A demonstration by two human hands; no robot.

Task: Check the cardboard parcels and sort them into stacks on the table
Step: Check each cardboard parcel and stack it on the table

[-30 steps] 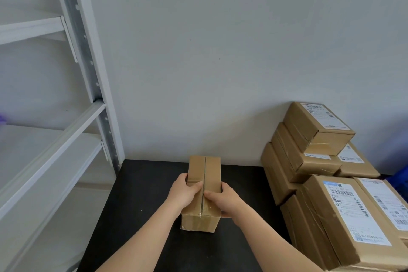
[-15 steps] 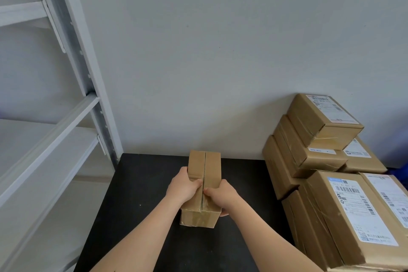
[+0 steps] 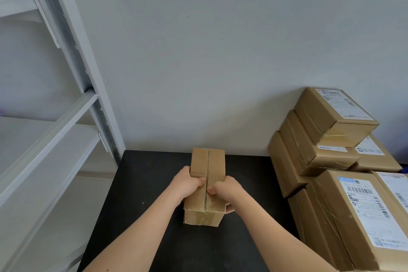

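A small brown cardboard parcel [image 3: 207,162] with a taped centre seam stands on the black table [image 3: 143,183], its long side running away from me. My left hand [image 3: 187,185] grips its left side with the thumb on top by the seam. My right hand [image 3: 227,190] grips the right side, thumb also at the seam and fingers wrapped under the right edge. A pile of larger labelled parcels [image 3: 331,130] fills the table's right side, with the nearest big parcel [image 3: 357,216] at the lower right.
A white metal shelving unit [image 3: 72,104] stands left of the table, its upright post touching the table's back left corner. A plain grey wall [image 3: 220,51] runs behind the table. Bare black tabletop lies left of the held parcel.
Both hands keep the same grip on the small parcel, which stays in the same spot on the table. Only the camera view shifted slightly.
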